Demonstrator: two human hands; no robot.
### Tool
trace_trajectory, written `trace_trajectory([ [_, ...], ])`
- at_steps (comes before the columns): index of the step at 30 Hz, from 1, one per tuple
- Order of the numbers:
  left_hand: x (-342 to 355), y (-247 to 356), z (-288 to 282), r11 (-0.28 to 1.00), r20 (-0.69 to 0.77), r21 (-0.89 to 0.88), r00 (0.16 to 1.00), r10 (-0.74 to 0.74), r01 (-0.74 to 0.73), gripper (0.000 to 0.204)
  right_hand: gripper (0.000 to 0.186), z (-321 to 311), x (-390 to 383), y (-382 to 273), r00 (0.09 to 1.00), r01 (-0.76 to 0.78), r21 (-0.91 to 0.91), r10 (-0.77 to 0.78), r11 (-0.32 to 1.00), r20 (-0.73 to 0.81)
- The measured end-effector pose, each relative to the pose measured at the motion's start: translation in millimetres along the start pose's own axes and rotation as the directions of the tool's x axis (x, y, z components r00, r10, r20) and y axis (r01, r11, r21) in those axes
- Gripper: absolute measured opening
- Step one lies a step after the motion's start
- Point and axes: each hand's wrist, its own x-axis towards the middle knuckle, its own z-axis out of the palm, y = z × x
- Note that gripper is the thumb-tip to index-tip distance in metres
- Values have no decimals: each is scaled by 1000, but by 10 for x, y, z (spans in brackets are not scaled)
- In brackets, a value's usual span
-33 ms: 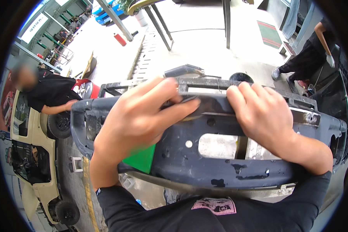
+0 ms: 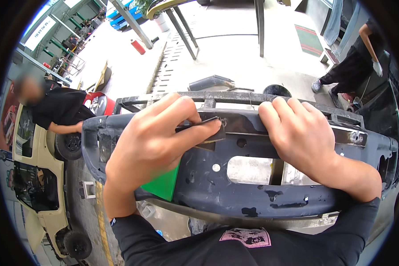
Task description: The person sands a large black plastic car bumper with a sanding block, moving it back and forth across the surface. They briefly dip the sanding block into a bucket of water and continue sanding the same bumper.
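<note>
A dark grey car bumper (image 2: 208, 195) with cut-out openings and worn, wet-looking patches lies across in front of me. My left hand (image 2: 157, 137) pinches a folded dark sheet, which looks like sandpaper (image 2: 213, 133), between thumb and fingers against the bumper's far upper edge. My right hand (image 2: 297, 133) is wrapped over the same edge farther right, its fingertips hidden behind it. Below my left wrist a flat green piece (image 2: 166, 184) lies on the bumper, partly covered by the hand.
The bumper rests on a metal frame (image 2: 239, 96). At left a person (image 2: 60, 104) touches the bumper's end, beside a beige vehicle (image 2: 48, 166). Another person (image 2: 357, 62) stands far right. Beyond the frame are a black bucket (image 2: 277, 90) and a dark curved part (image 2: 211, 82).
My left hand has shifted slightly left along the edge, and more of the folded sandpaper shows. My right hand stays nearly in place on the bumper.
</note>
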Motion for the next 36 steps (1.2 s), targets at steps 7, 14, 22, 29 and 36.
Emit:
trace_trajectory([
  [7,-50,67,-48,998,69,-57,998,-4,8,41,13,-29,-73,-66,1000,17,-29,-17,999,-5],
  [14,-161,-82,-70,1000,11,-8,1000,1,-1,41,13,20,-31,-48,999,-41,8,41,999,-18],
  [22,-195,-212,-60,992,-57,121,997,49,-42,38,15,21,40,-17,999,9,-41,-11,999,-38],
  [29,-220,-309,-63,992,-42,112,997,57,-52,25,14,8,48,-11,999,9,-41,-11,999,-43],
  [36,-199,-248,11,998,-8,42,999,45,-45,33,12,48,1,-23,999,2,-51,-5,999,-54],
])
